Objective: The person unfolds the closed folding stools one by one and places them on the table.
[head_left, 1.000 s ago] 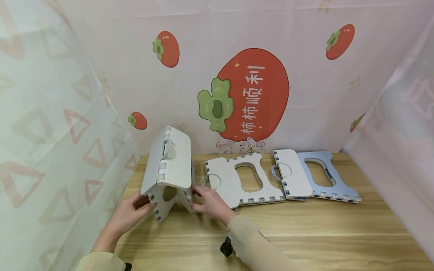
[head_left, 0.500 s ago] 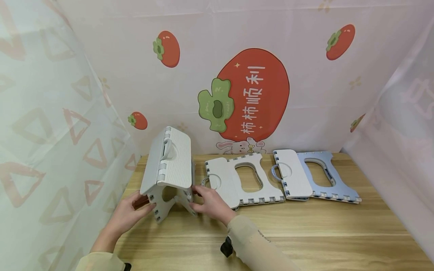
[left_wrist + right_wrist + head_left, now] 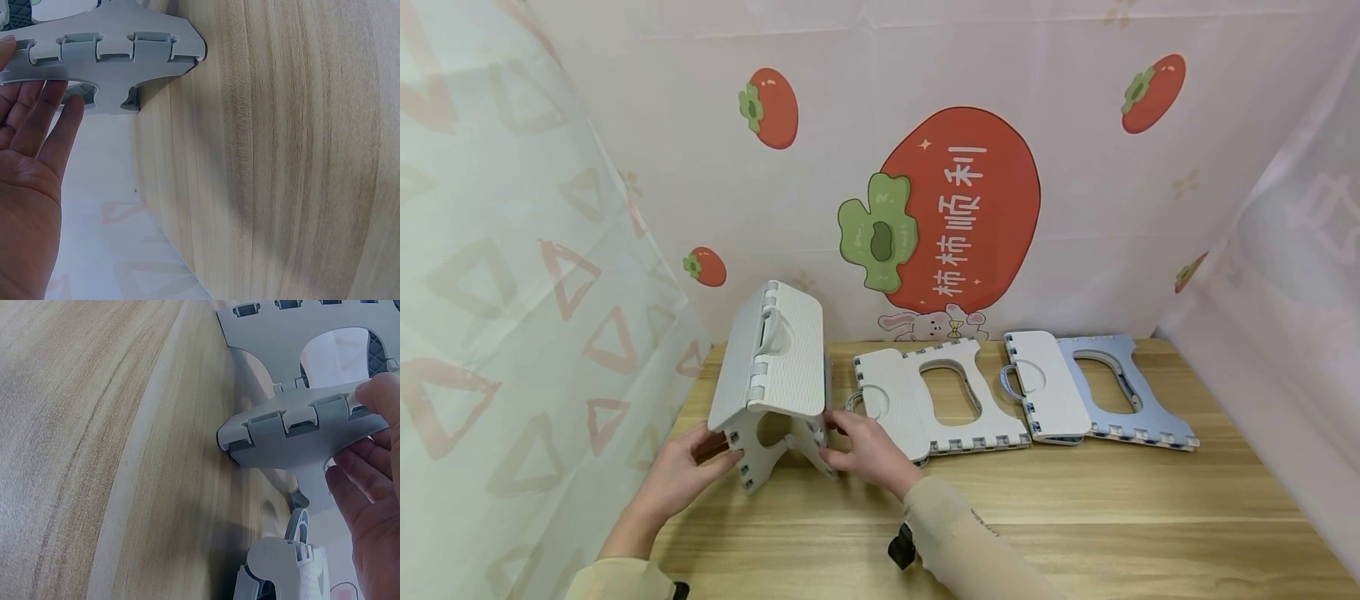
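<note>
A light grey folding step stool (image 3: 793,354) stands half folded at the back left of the table, its two seat halves peaked like a roof and a carry handle at the ridge. My left hand (image 3: 681,471) grips its left leg panel. On the right leg panel (image 3: 281,437), my right hand (image 3: 868,450) holds the edge, thumb on the near side and fingers behind. In the left wrist view the thumb of the left hand (image 3: 28,175) also lies over the hinged edge, fingers passing under the panel. Below the seat, the legs spread apart onto the wood.
Right of the stool, close to the right hand, lies a white folded step stool (image 3: 951,417). Farther right is a blue and white folded one (image 3: 1048,387). A printed cloth backdrop (image 3: 1097,208) rises behind the wooden table (image 3: 1112,525), with more cloth at both sides.
The stool's left seat half and left leg have edged slightly left along with my left hand, widening the stool a little. My right hand keeps its place on the right panel.
</note>
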`<control>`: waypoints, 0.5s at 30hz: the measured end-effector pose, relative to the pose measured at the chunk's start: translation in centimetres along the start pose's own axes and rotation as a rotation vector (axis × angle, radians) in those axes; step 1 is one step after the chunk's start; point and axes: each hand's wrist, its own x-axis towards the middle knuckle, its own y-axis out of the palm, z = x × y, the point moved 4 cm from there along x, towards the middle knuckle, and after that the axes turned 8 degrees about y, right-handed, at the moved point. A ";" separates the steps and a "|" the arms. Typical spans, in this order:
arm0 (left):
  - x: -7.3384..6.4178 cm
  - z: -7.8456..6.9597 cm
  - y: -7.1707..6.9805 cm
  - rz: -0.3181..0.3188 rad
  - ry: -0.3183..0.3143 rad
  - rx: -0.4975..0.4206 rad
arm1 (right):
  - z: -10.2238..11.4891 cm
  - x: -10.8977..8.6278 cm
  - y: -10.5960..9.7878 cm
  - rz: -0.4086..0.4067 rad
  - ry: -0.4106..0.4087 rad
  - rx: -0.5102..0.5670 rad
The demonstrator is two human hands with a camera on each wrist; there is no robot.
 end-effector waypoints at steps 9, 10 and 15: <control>0.0 0.2 -0.1 -0.007 0.001 0.000 | 0.0 0.0 0.0 0.010 0.015 0.004; 0.0 0.2 -0.1 -0.008 0.001 -0.002 | 0.0 0.0 0.0 0.011 0.017 0.004; 0.0 0.1 -0.1 -0.010 -0.001 -0.003 | -0.1 0.0 0.0 0.014 0.021 0.008</control>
